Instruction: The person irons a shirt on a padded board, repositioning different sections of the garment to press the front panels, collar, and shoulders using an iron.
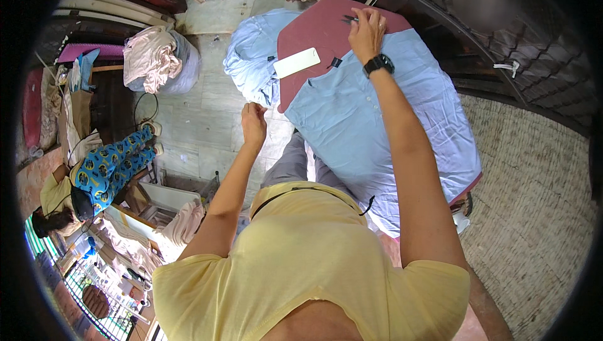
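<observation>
blue garment (342,111) is lying rearward of the nearer right hand (368,36), its long axis running rearward; right hand is gripping dark snips (350,20); left hand (254,126) is holding its fingertips together beside bunched cloth (248,67), contact unclear.

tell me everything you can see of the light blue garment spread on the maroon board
The light blue garment looks like thin woven cloth, with small pale buttons on its front. A small dark tag shows at its upper edge. It lies spread over much of the maroon board, fairly smooth at the left, more creased toward the right and lower edge. The right arm crosses over it; whether they touch is unclear.
</observation>
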`<act>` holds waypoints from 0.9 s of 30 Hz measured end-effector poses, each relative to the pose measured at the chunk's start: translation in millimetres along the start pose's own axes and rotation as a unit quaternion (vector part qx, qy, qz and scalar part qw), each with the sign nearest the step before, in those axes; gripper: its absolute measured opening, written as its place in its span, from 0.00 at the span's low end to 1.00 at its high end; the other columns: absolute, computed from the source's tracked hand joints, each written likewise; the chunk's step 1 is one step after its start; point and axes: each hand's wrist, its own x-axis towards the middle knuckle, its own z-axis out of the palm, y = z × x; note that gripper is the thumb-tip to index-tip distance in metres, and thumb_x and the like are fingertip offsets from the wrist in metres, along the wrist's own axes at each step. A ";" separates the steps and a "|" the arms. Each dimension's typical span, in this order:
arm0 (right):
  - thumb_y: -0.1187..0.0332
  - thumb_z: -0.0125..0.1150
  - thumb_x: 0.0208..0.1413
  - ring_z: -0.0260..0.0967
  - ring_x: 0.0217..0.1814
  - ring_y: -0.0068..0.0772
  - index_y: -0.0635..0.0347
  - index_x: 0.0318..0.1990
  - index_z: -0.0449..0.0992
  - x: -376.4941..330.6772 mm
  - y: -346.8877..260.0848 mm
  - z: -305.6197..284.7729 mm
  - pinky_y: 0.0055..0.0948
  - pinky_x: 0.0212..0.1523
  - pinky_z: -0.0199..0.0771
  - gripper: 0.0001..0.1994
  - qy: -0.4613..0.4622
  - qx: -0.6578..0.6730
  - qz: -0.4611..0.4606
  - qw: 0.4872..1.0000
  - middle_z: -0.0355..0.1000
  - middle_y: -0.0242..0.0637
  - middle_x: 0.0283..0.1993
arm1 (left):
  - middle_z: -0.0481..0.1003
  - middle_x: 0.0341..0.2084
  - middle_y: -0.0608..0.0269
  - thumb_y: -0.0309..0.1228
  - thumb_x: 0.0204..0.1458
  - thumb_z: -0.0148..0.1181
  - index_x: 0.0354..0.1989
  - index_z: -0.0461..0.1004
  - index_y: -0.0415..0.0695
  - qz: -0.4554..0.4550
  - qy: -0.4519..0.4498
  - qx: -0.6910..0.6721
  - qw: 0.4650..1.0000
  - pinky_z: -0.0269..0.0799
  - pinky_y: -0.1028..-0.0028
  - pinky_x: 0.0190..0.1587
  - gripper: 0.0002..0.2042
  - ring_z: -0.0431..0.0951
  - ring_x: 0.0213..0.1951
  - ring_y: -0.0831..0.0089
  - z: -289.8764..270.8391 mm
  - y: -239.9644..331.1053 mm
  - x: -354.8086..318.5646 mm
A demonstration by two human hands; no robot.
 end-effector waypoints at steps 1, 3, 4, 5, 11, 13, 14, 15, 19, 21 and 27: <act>0.71 0.61 0.53 0.61 0.54 0.49 0.49 0.48 0.77 -9.5 -16.2 -11.2 0.46 0.55 0.63 0.14 0.024 0.025 -0.002 0.999 0.67 0.41 0.49 | 0.69 0.33 0.48 0.22 0.51 0.63 0.35 0.70 0.36 0.025 0.022 -0.030 0.999 0.67 0.58 0.39 0.07 0.71 0.38 0.49 2.1 21.1 3.0; 0.73 0.59 0.52 0.63 0.50 0.49 0.56 0.43 0.74 -35.0 -43.1 -20.2 0.50 0.56 0.62 0.10 0.017 0.091 -0.053 0.994 0.68 0.42 0.45 | 0.69 0.35 0.49 0.28 0.52 0.65 0.41 0.73 0.38 0.137 0.023 -0.063 0.988 0.69 0.60 0.40 0.11 0.72 0.38 0.51 -5.2 81.5 15.9; 0.74 0.59 0.51 0.64 0.49 0.49 0.57 0.42 0.73 -53.1 -53.7 -22.5 0.49 0.55 0.63 0.10 -0.043 0.122 -0.045 0.991 0.67 0.43 0.44 | 0.70 0.37 0.49 0.28 0.52 0.65 0.44 0.74 0.39 0.161 -0.012 -0.080 0.984 0.70 0.61 0.42 0.13 0.72 0.40 0.51 -4.2 109.5 22.2; 0.75 0.59 0.50 0.65 0.48 0.50 0.58 0.41 0.72 -73.8 -63.5 -21.4 0.48 0.54 0.63 0.10 -0.106 0.155 -0.038 0.981 0.67 0.44 0.42 | 0.72 0.36 0.51 0.27 0.53 0.65 0.42 0.74 0.38 0.192 0.002 -0.074 0.979 0.71 0.65 0.40 0.10 0.74 0.37 0.56 9.0 114.6 30.0; 0.77 0.62 0.47 0.65 0.51 0.49 0.59 0.41 0.73 -141.6 -63.1 -18.1 0.43 0.54 0.67 0.12 -0.200 0.216 -0.014 0.956 0.67 0.43 0.43 | 0.78 0.27 0.64 0.26 0.59 0.61 0.33 0.77 0.36 -0.024 0.034 -0.263 0.964 0.70 0.78 0.33 0.06 0.74 0.28 0.79 32.3 69.9 33.0; 0.78 0.61 0.47 0.66 0.51 0.47 0.60 0.43 0.74 -143.2 -63.8 -20.8 0.41 0.55 0.67 0.13 -0.195 0.229 -0.026 0.953 0.68 0.41 0.43 | 0.77 0.23 0.63 0.27 0.58 0.61 0.30 0.77 0.35 -0.065 0.091 -0.273 0.956 0.70 0.76 0.31 0.08 0.74 0.27 0.79 19.5 10.4 17.6; 0.78 0.61 0.48 0.66 0.51 0.46 0.60 0.43 0.74 -144.0 -63.8 -21.0 0.40 0.55 0.67 0.13 -0.194 0.236 -0.031 0.952 0.68 0.40 0.43 | 0.77 0.22 0.61 0.28 0.57 0.61 0.30 0.76 0.36 -0.089 0.116 -0.167 0.975 0.69 0.74 0.30 0.07 0.74 0.26 0.77 10.5 -23.7 4.1; 0.78 0.61 0.48 0.65 0.51 0.46 0.60 0.44 0.75 -145.8 -60.6 -22.7 0.40 0.55 0.67 0.14 -0.192 0.231 -0.024 0.954 0.68 0.40 0.43 | 0.76 0.20 0.58 0.27 0.56 0.61 0.30 0.76 0.38 -0.117 0.093 -0.052 0.987 0.70 0.72 0.31 0.06 0.75 0.24 0.72 -3.4 -22.4 -4.4; 0.77 0.62 0.47 0.64 0.53 0.46 0.59 0.45 0.75 -147.2 -62.6 -23.6 0.40 0.56 0.66 0.15 -0.196 0.217 -0.013 0.956 0.67 0.41 0.45 | 0.73 0.30 0.57 0.29 0.54 0.66 0.33 0.76 0.37 0.008 0.140 -0.021 0.990 0.71 0.69 0.32 0.08 0.74 0.30 0.66 -0.2 22.4 6.9; 0.77 0.62 0.46 0.64 0.53 0.46 0.58 0.45 0.75 -150.1 -62.6 -22.8 0.40 0.57 0.66 0.16 -0.193 0.208 -0.014 0.959 0.67 0.40 0.45 | 0.72 0.31 0.56 0.28 0.52 0.67 0.33 0.76 0.38 0.054 0.111 -0.090 0.988 0.71 0.68 0.34 0.07 0.73 0.30 0.65 11.9 82.1 29.0; 0.77 0.63 0.45 0.64 0.53 0.46 0.57 0.44 0.75 -152.7 -66.3 -22.8 0.41 0.57 0.65 0.16 -0.173 0.206 -0.027 0.963 0.66 0.40 0.45 | 0.72 0.29 0.52 0.25 0.53 0.63 0.32 0.72 0.37 0.131 0.122 -0.018 0.984 0.69 0.64 0.36 0.06 0.73 0.31 0.58 44.8 78.9 47.3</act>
